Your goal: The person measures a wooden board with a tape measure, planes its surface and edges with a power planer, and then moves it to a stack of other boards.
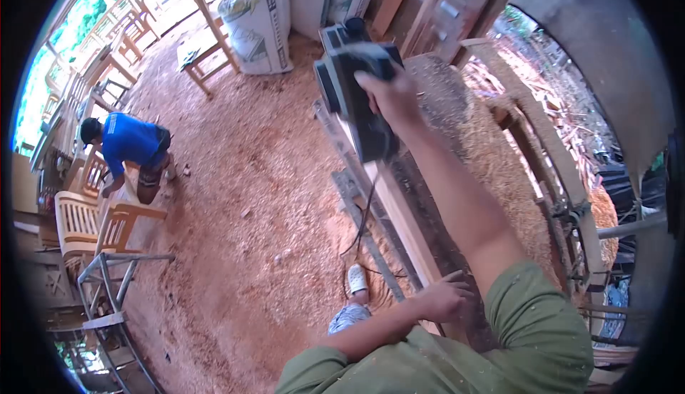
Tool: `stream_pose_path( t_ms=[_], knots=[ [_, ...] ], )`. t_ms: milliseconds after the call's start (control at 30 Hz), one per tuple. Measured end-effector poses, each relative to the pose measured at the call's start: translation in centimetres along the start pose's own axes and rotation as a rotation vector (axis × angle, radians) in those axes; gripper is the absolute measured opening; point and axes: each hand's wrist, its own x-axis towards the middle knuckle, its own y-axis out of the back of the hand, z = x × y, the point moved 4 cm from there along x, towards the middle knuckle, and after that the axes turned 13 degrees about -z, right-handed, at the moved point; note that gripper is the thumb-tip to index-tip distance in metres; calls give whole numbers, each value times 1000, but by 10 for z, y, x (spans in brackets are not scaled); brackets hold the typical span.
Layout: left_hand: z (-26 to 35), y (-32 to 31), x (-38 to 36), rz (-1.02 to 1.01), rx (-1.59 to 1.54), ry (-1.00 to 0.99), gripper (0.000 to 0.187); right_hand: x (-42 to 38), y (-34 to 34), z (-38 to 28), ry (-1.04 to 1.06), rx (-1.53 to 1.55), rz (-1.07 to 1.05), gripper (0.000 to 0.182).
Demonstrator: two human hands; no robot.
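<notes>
Works over a wide floor [246, 180] strewn with shavings, alongside a long dark bench [452, 257]. Has a co-worker [132, 139] in a blue shirt well off to the left, bent beside a pale wooden chair [78, 219], and a bulging sack [255, 29] ahead. Keeps the long pale beam [403, 216] lengthwise on the bench, running from beside the body out to underneath the planer.

Holds the electric planer [374, 134] over the far part of the beam, well away from the body. Grips the planer from above with the right hand [394, 98], closed around the handle. Rests the left hand [444, 300] across the near part of the beam, partly open, with fingers loosely extended and without any tool. Trails a thin dark cord [364, 219] beside the bench, down toward a light shoe [357, 278].

Seems, by judgement, well along the beam, with the long near stretch already behind the planer and only the far part left. Cannot tell from here how smooth that bare stretch is, whether to count it as finished, or how much wood remains hidden under the planer.
</notes>
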Motion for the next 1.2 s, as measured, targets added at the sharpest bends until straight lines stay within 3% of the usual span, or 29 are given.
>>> stream_pose_path(
  t_ms=[33, 67, 133, 167, 200, 233, 267, 300, 333, 400, 433, 500, 567, 667, 700, 733, 800, 1000, 1167, 1200],
  knots=[
    [9, 19, -11, -53, -173, 9, 34, -43, 17, -16, -48, -65, 0, 19],
    [23, 47, -26, -21, -434, 60, 26, -90, 31, -37, -115, -116, 15, 19],
    [33, 76, -82, 64, -411, 156, 21, -183, 64, -71, -199, -163, 22, 19],
    [41, 90, -114, 213, -458, 357, 18, -230, 80, -89, -258, -191, 35, 21],
    [45, 105, -142, 511, -368, 313, 14, -275, 98, -103, -328, -217, 70, 22],
    [34, 106, -173, 688, -381, 466, 19, -315, 117, -114, -355, -212, 144, 22],
    [25, 101, -214, 913, -545, 951, 23, -367, 132, -126, -442, -238, 174, 25],
    [29, 114, -221, 945, -328, 951, 28, -420, 143, -142, -525, -262, 222, 27],
    [29, 115, -233, 1071, -362, 1105, 33, -464, 149, -163, -598, -361, 297, 33],
    [7, 108, -272, 1149, -372, 1193, 37, -557, 157, -188, -663, -412, 522, 35],
    [29, 106, -241, 1236, -407, 1200, 41, -599, 160, -202, -712, -463, 602, 36],
    [29, 81, -216, 1179, -486, 1203, 51, -666, 157, -223, -716, -411, 725, 35],
    [28, 30, -184, 920, -621, 1017, 61, -733, 151, -239, -745, -348, 960, 32],
    [38, -60, -109, 544, -778, 1188, 80, -820, 166, -224, -711, -296, 1156, 31],
    [42, -82, -92, 393, -872, 1114, 81, -840, 170, -216, -695, -236, 1264, 31],
    [54, -105, -69, 309, -861, 1266, 78, -858, 178, -205, -659, -212, 1331, 33],
    [77, -145, -40, 274, -875, 1300, 84, -882, 202, -180, -612, -115, 1374, 34],
    [107, -255, -19, 209, -898, 1297, 50, -894, 300, -112, -435, 60, 1411, 35],
    [129, -257, -1, 520, -822, 1146, 31, -874, 350, -94, -329, 27, 1398, 38],
    [133, -256, -3, 432, -778, 1148, 28, -871, 355, -92, -372, 59, 1419, 40]
  ],
)
